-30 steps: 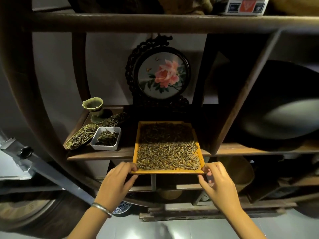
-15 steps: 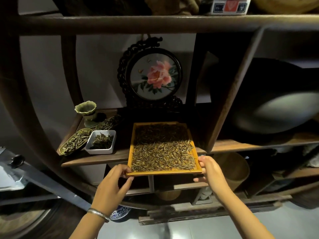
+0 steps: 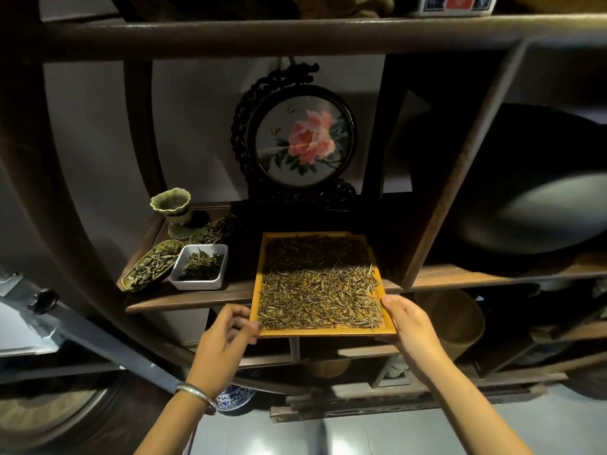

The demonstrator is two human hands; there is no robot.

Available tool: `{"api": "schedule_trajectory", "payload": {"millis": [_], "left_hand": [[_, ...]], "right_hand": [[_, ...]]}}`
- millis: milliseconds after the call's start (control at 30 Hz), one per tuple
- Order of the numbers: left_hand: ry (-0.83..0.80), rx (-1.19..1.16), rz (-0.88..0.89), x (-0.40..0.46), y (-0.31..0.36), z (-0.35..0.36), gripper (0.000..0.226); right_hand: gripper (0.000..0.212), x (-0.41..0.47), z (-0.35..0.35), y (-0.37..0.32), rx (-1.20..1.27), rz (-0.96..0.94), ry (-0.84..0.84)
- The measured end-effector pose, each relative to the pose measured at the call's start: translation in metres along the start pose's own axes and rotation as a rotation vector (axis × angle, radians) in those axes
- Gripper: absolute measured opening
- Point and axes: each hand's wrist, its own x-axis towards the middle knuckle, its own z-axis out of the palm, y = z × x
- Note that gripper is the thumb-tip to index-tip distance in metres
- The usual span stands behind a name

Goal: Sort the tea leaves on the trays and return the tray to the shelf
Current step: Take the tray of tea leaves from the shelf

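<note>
Dark wooden shelf (image 3: 203, 298) now bearing the far half of the yellow tray (image 3: 323, 332) of tea leaves (image 3: 318, 300), pushed slightly deeper than before, left hand (image 3: 223, 339) and right hand (image 3: 409, 326) pinching near corners, return seemingly almost done.

Looks like a tea room or tea shop display corner, honestly. There's a dark wooden curio shelf (image 3: 230, 298) with a big round moon-gate frame, and a carved stand holding a round embroidered peony screen (image 3: 303, 144). Next to it sit a green celadon cup (image 3: 171, 205), a white square dish (image 3: 200, 267) and a leaf-shaped dish (image 3: 152, 266), both with loose tea samples. An orange tray (image 3: 323, 330) of tea leaves (image 3: 320, 298) rests half on the shelf (very showroom-ish), and a blue-and-white porcelain piece (image 3: 235, 397) sits lower down.
</note>
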Motion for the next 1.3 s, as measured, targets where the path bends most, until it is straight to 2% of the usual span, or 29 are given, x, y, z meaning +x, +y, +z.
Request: {"api": "schedule_trajectory", "payload": {"millis": [33,233,333,500,767,967,1133,1300], "left_hand": [[0.017,-0.036,-0.026,0.001,0.002,0.002,0.008],[-0.040,-0.184,-0.244,0.012,0.011,0.014,0.033],[-0.034,-0.225,-0.337,0.017,0.017,0.020,0.035],[0.021,-0.223,-0.334,0.019,0.026,0.025,0.030],[0.013,-0.282,-0.349,0.018,0.027,0.025,0.031],[0.006,-0.375,-0.362,0.008,0.026,0.021,0.020],[-0.067,-0.426,-0.316,0.001,0.025,0.004,0.019],[-0.236,-0.395,-0.212,0.000,0.025,-0.012,0.020]], "right_hand": [[0.026,-0.003,-0.002,0.002,0.007,0.000,0.009],[0.029,-0.023,-0.014,0.015,0.099,0.073,-0.054],[0.032,-0.022,-0.014,0.017,0.101,0.121,-0.086],[0.042,-0.005,-0.007,0.002,0.065,0.188,-0.071],[0.035,0.008,0.006,-0.011,-0.034,0.155,0.072],[0.027,-0.004,0.013,-0.012,0.019,0.158,0.072],[0.033,-0.035,0.024,-0.008,-0.048,0.072,0.172],[0.035,-0.084,0.039,-0.003,-0.042,0.007,0.379]]}}
